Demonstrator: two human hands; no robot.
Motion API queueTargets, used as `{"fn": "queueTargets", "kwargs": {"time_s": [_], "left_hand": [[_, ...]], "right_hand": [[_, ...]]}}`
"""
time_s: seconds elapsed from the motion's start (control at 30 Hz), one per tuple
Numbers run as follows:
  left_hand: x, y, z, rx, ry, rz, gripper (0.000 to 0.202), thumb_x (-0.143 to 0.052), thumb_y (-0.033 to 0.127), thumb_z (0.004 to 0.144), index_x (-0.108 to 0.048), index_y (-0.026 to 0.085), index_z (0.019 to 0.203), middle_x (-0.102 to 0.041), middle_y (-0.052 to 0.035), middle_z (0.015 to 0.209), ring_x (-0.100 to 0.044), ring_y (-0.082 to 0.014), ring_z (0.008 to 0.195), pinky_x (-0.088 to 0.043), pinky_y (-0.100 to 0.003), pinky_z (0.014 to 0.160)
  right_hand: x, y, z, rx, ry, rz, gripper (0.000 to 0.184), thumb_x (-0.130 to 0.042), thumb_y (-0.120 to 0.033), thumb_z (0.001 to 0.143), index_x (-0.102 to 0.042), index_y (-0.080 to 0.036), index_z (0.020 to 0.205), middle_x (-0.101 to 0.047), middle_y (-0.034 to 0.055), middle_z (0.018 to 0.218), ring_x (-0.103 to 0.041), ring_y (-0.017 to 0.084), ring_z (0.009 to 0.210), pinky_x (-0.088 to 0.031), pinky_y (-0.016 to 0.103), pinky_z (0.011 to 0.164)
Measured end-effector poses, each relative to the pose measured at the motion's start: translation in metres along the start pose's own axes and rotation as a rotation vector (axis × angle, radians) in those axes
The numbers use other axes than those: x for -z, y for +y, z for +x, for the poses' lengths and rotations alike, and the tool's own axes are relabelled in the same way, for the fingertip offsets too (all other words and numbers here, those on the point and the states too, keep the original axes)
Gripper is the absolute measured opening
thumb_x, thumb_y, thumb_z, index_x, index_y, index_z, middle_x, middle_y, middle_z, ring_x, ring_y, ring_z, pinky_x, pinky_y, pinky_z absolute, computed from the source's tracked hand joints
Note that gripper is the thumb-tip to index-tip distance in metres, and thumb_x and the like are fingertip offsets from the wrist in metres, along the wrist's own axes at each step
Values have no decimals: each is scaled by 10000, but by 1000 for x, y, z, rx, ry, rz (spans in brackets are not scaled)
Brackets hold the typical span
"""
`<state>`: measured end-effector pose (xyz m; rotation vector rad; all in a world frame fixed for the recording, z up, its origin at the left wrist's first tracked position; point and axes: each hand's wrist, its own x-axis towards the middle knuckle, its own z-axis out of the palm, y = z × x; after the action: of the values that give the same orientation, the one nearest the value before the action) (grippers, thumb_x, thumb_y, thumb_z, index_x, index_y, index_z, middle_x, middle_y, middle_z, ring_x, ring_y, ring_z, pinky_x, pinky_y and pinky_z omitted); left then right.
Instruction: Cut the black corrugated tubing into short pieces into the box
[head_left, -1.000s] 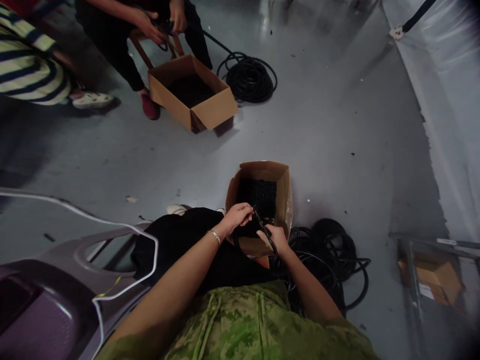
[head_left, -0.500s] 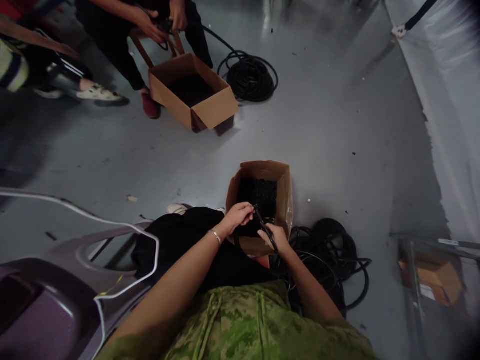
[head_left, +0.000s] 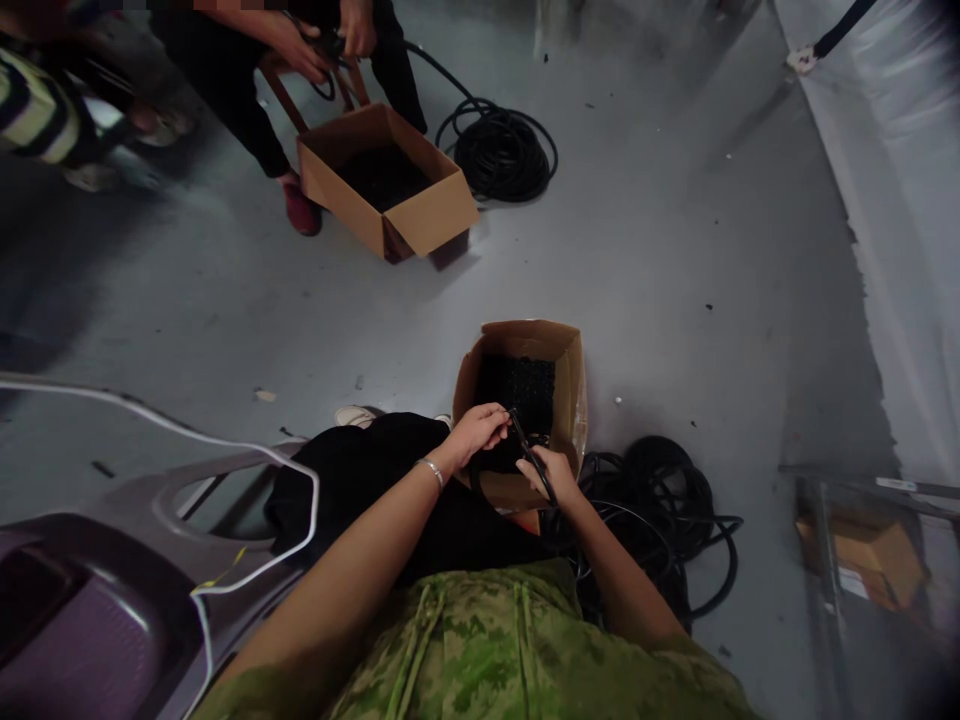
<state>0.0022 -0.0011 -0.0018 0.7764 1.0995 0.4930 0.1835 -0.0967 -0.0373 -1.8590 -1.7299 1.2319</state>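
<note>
Over a cardboard box (head_left: 568, 400) of small black pieces (head_left: 525, 385), both my hands are close together. My right hand (head_left: 553, 472) is closed around a slim black tool (head_left: 525, 445) with a curved, handle-like lower end; its exact kind is unclear. The tool's thin tip points up and left, to the fingertips of my left hand (head_left: 480, 430). Those fingers are pinched, and whatever they hold is too small to name. A silvery bracelet is on my left wrist. Beside the box, under my right forearm, lies a tangled heap of black hose or cable (head_left: 667, 490).
Ahead, a seated person's hands (head_left: 330, 45) work above another cardboard box (head_left: 431, 215), with a black coil (head_left: 501, 155) beside it. At left are a purple-grey plastic chair (head_left: 97, 610) and a white cord (head_left: 311, 500). A metal frame (head_left: 829, 560) stands at right.
My hands and the black tool stay almost in the same place. At the upper left, the person in striped clothing has shifted, and their feet have moved.
</note>
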Motion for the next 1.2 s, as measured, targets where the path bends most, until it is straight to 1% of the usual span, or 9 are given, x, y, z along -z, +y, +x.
{"fn": "queueTargets", "kwargs": {"time_s": [0.17,0.3,0.5,0.7,0.87,0.97,1.03,1.1,1.2], "left_hand": [[-1,1,-1,3,6,19,152,-534,228,832,-540,157,698,-540,34,543,-384,-40,367,-241,-174,365],[0,0,0,0,1,27,161,-542,240,831,-542,157,693,-540,36,545,-378,-37,364,-241,-174,366],[1,0,1,20,-5,40,168,-524,218,840,-548,157,686,-532,33,532,-371,-42,358,-233,-182,362],[0,-1,1,38,2,39,181,-544,220,853,-546,153,685,-538,36,540,-376,-35,356,-244,-175,363],[1,-7,4,24,86,37,166,-610,231,844,-528,159,719,-549,43,551,-422,-43,366,-288,-168,366],[2,-10,6,-11,123,46,185,-655,239,822,-521,162,721,-547,51,542,-429,-43,366,-297,-164,368],[2,-11,6,-25,142,48,182,-657,242,819,-526,161,722,-550,52,546,-430,-41,367,-294,-162,367],[3,-11,6,-32,151,45,179,-655,242,816,-528,160,720,-556,51,555,-434,-39,371,-294,-159,369],[3,-11,5,-32,136,43,174,-648,243,813,-526,159,721,-562,50,566,-437,-39,377,-295,-158,371]], "right_hand": [[-2,3,0,-3,5,-1,365,-560,-547,855,-606,-214,712,-577,-25,519,-569,127,504,-419,199,516],[-2,4,0,-10,10,-36,386,-576,-566,846,-624,-212,698,-576,-20,507,-570,131,498,-399,198,496],[2,2,-4,-3,51,-102,392,-571,-538,850,-609,-215,632,-577,2,500,-565,140,505,-364,207,488],[-8,0,-6,10,117,-120,416,-559,-538,853,-618,-202,615,-607,23,553,-545,133,525,-338,215,506],[-16,-2,-4,-40,148,-131,442,-554,-582,847,-620,-206,624,-616,25,561,-527,129,509,-328,220,504],[-17,-4,-2,-67,162,-174,417,-570,-568,845,-619,-213,632,-626,28,571,-542,135,514,-319,225,501],[-16,-5,-1,-83,162,-190,393,-594,-556,833,-613,-218,634,-627,27,574,-560,141,528,-321,224,505],[-14,-4,-1,-88,140,-157,368,-608,-543,827,-609,-219,654,-619,16,571,-574,142,539,-337,218,512],[-13,-2,0,-74,62,-6,328,-589,-525,845,-615,-215,740,-598,-14,563,-580,133,541,-384,205,533]]}}
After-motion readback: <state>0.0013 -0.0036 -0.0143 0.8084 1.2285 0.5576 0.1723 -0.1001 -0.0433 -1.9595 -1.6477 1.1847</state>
